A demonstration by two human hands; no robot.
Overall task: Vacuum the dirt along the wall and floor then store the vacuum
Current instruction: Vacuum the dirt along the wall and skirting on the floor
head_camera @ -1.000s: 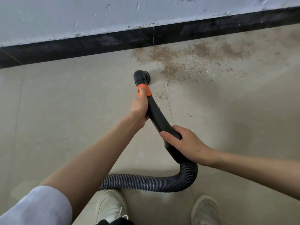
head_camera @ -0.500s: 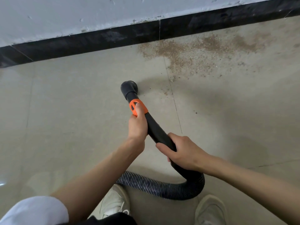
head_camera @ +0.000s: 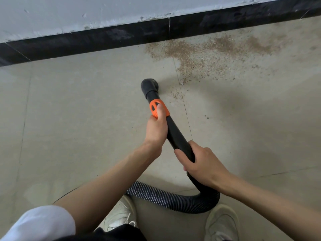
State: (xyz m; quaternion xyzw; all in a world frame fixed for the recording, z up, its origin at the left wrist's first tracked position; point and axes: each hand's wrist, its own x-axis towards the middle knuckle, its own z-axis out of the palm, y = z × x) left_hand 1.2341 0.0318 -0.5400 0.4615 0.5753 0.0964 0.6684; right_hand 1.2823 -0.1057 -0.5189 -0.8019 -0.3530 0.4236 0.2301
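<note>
A black vacuum wand [head_camera: 175,134] with an orange collar [head_camera: 154,108] points at the floor, its round nozzle [head_camera: 149,85] resting on the tile just left of a tile joint. My left hand [head_camera: 156,129] grips the wand right behind the collar, thumb on the orange part. My right hand [head_camera: 201,164] grips the wand lower down, where it joins the ribbed hose [head_camera: 165,197]. Brown dirt [head_camera: 194,54] lies spread along the black baseboard [head_camera: 104,39] to the right of the nozzle, with scattered crumbs [head_camera: 176,95] close beside it. The vacuum body is out of view.
The hose curves behind my right hand and runs left over my white shoes [head_camera: 119,216]. A pale grey chipped wall [head_camera: 86,13] rises above the baseboard. The floor is beige tile [head_camera: 69,110]; a few dark specks [head_camera: 206,117] lie right of the wand.
The nozzle was drawn back from the dirt toward me and to the left, then pushed forward again toward the crumbs. Both hands kept their grip on the wand.
</note>
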